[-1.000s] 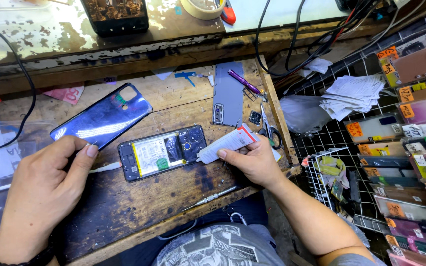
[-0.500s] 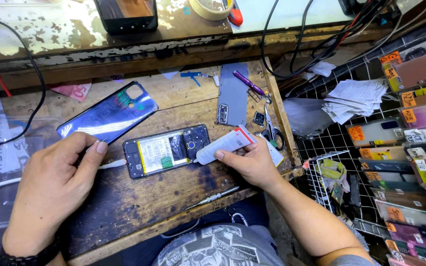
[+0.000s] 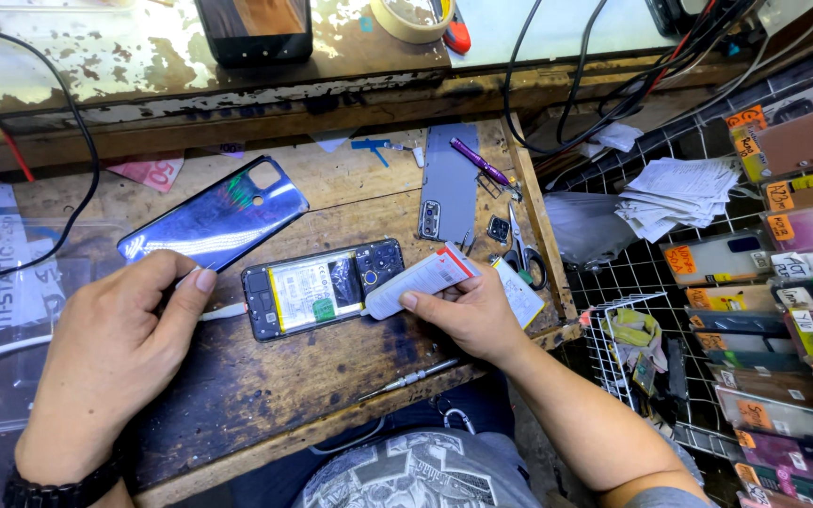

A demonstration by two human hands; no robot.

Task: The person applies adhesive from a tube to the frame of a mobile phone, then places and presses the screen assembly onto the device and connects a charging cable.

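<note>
One view only, worn on the head and tilted steeply down over the wooden tabletop (image 3: 265, 376) from the seated side. The tabletop is seen close, at arm's reach, with the far shelf edge caught at the top and a wire rack (image 3: 670, 292) framed at right.

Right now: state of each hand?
Left hand: closed on a white cable plugged into the opened phone.
Right hand: closed, holding a small white tube.

Bare wood below opened phone (image 3: 324, 289)
</note>
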